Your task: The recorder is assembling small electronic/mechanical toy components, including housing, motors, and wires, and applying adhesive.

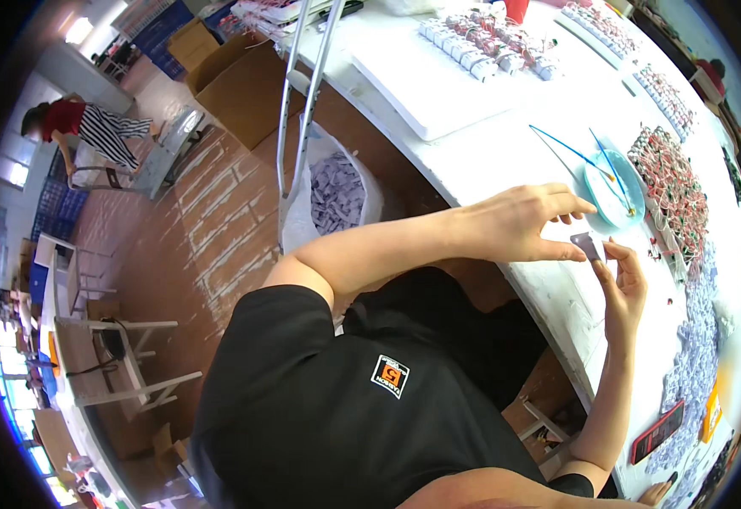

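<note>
A small grey-lilac plastic piece (589, 247) is held at the near side of a pale blue bowl (595, 188). My right hand (625, 287) pinches it between thumb and fingers. Across from it, my left hand (527, 222) has its thumb tip right at the piece, and I cannot tell whether they touch. The other left fingers stretch out above, apart from the thumb, close to the bowl's rim. Two thin blue-handled brushes (561, 145) lean in the bowl. Past the bowl, a dense batch of parts with red and white wires (674, 199) lies on the table.
Small pale lilac pieces (691, 343) spread along the table's right side, near a phone (657, 433). A white board (430, 95) lies at the table's left edge. Beside the table stand a bag of lilac pieces (336, 193) and metal tubes (286, 127). A person (90, 127) bends over far left.
</note>
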### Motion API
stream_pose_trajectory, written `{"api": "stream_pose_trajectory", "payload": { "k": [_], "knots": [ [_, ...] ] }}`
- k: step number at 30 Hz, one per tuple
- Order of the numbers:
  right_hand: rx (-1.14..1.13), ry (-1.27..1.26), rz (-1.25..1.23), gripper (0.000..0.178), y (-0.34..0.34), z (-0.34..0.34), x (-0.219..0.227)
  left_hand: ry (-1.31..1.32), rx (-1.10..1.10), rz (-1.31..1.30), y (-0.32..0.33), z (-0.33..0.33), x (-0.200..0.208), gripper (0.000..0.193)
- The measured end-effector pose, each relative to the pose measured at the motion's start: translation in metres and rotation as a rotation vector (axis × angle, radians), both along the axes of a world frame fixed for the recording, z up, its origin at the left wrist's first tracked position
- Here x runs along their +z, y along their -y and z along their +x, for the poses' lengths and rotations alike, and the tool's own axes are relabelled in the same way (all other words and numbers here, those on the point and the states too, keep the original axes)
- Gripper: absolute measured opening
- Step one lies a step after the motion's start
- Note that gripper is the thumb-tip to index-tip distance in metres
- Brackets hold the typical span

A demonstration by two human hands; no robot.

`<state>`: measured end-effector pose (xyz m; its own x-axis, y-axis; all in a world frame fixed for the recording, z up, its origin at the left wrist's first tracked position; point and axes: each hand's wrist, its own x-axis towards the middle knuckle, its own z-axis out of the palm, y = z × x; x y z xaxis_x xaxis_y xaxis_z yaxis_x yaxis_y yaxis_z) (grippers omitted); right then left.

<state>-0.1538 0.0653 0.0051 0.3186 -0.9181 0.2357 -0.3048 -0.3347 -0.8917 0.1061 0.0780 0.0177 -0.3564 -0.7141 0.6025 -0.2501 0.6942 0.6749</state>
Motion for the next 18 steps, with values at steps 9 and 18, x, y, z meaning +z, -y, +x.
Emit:
{"api": "stream_pose_trajectory", "payload": {
  "k": [9,18],
  "knots": [
    [0.019,-0.364,-0.499,0.027,0.028,0.067,0.062,0.174,0.078,-0.027,0.019,0.041,0.038,0.034],
    [0.188,-0.249,-0.543,0.038,0.073,0.117,0.068,0.375,0.187,0.000,0.042,0.096,0.065,0.028]
  ]
}}
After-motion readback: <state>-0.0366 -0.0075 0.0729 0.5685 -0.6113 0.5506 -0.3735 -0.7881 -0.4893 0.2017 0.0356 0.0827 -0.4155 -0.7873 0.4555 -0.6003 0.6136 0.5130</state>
